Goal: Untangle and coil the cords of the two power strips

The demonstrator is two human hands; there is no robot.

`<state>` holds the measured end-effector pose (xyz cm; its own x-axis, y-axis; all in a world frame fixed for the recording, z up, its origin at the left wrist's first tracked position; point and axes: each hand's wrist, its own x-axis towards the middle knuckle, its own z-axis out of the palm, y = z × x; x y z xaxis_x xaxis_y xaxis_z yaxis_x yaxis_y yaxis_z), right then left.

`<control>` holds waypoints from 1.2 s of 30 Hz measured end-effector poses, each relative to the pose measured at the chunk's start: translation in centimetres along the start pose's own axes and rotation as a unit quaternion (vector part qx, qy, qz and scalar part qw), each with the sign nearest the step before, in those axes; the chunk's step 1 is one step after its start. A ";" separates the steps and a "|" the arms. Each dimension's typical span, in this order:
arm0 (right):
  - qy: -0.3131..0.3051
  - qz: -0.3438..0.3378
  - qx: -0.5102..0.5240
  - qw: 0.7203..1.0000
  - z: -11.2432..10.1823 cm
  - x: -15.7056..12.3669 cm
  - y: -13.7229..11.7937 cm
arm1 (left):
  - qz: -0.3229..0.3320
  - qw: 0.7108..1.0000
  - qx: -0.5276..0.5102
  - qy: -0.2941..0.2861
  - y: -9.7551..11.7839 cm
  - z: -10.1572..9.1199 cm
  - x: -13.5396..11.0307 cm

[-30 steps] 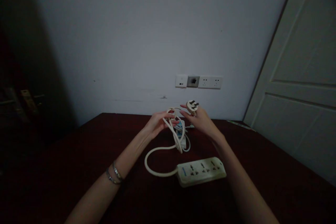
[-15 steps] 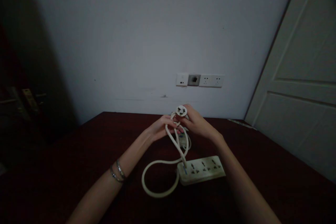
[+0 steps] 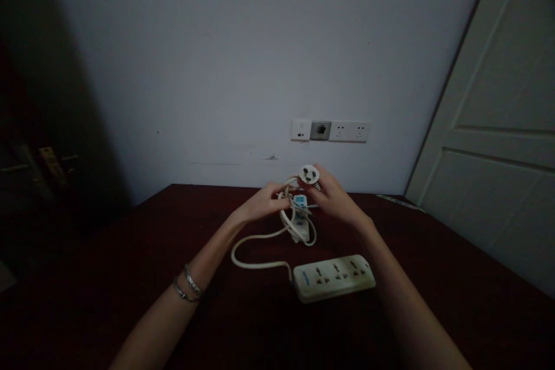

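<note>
My right hand (image 3: 328, 192) is closed on a white three-pin plug (image 3: 309, 174), its pins facing me. Closed around the white cord (image 3: 255, 266) is my left hand (image 3: 266, 202), just left of the plug. From there the cord loops down to a white power strip (image 3: 333, 277) with several sockets, lying on the dark red table in front of me. Behind the hands lies a second, smaller power strip (image 3: 300, 225) with blue parts and a thin cable, partly covered by the cord.
The dark red table (image 3: 173, 324) runs back to a pale wall (image 3: 217, 69). Wall sockets (image 3: 349, 132) sit low on that wall. A white panelled door (image 3: 498, 144) stands at the right, and a flat strip (image 3: 401, 203) lies at the table's back right edge.
My hands have moved apart, the plug going right and slightly up. The tight cord loops near the plug have dropped, and the cord's big loop on the table has opened out.
</note>
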<state>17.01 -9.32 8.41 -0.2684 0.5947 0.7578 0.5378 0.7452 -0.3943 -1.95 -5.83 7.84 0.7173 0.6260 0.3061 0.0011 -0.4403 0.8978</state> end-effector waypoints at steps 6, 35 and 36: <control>0.092 0.178 0.182 0.963 -1.4 0.0 0.1 | 0.012 0.975 -0.216 -0.051 -2.4 1.9 0.3; 0.442 0.385 0.357 0.727 -3.2 -2.3 9.2 | -0.175 0.949 -0.251 -0.071 -2.0 9.3 -0.3; 0.441 0.388 0.355 0.727 -3.0 -2.5 9.5 | -0.163 0.968 -0.186 -0.046 -2.0 9.7 -0.5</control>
<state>25.18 -4.66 4.35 0.6819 0.7272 0.0785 -0.3782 0.4424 -0.8132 4.46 -11.49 2.79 0.7795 0.6259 -0.0269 -0.0007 0.0437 0.9990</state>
